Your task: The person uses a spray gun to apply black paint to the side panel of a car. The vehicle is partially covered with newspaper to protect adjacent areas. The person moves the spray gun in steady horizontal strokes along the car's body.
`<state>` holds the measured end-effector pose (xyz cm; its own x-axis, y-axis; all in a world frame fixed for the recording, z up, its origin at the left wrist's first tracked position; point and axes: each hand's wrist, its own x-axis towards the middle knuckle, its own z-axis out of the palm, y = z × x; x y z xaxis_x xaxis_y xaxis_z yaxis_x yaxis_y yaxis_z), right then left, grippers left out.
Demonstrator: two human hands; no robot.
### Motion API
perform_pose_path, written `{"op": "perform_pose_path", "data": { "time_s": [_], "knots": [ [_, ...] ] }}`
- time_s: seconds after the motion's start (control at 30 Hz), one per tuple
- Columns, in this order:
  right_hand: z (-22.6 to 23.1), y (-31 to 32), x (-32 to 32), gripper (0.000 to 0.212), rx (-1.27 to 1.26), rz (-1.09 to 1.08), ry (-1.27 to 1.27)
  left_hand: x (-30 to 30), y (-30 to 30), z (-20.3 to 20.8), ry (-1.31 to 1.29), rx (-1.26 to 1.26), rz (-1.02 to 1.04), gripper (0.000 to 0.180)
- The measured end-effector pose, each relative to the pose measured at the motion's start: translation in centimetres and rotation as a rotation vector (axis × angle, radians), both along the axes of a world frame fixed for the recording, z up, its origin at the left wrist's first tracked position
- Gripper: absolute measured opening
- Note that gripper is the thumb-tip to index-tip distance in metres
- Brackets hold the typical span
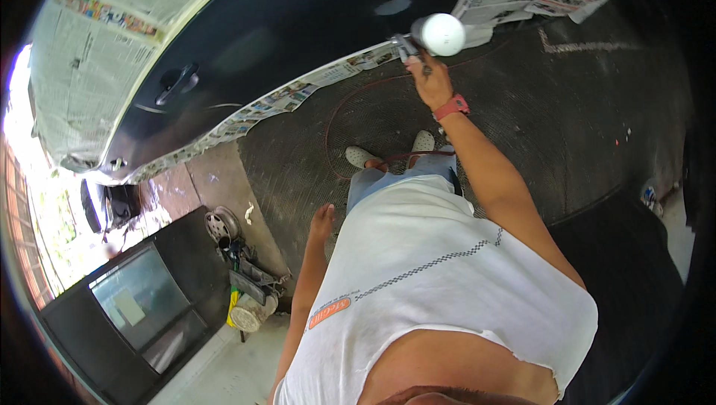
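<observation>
My right hand (pixel 432 84), with a red band on its wrist, is closed around the handle of a spray gun (pixel 403 48). A cup with a white lid (pixel 444 35) sits on top of the gun. The gun is close in front of a dark glossy car door panel (pixel 298 21), near its lower right part. The gap between nozzle and panel is hard to judge. My left hand (pixel 323 220) hangs low at my side, touching nothing; its fingers look loose and are small in view.
Newspaper sheets (pixel 112 24) mask the car around the panel, and a door handle (pixel 177 84) sticks out. A thin red hose (pixel 328 136) loops over the dark floor by my feet. At the lower left are a wheel rim (pixel 221 224), a bucket (pixel 252 314) and a dark windowed cabinet (pixel 142 300).
</observation>
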<state>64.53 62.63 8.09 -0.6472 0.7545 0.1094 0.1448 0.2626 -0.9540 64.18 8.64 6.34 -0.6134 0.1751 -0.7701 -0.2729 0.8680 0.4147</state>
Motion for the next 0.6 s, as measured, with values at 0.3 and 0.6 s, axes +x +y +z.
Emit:
{"op": "perform_pose_path", "data": {
  "time_s": [0.3, 0.6],
  "knots": [
    [1.5, 2.6, 1.6, 0.037, -0.160, -0.234, -0.001, -0.3, 0.5, -1.2, 0.053, -0.077, 0.022, 0.066],
    [-0.4, 1.6, 0.9, 0.043, -0.045, -0.125, -0.036, 0.4, 2.8, 1.7, 0.035, -0.087, 0.043, 0.066]
  ]
}}
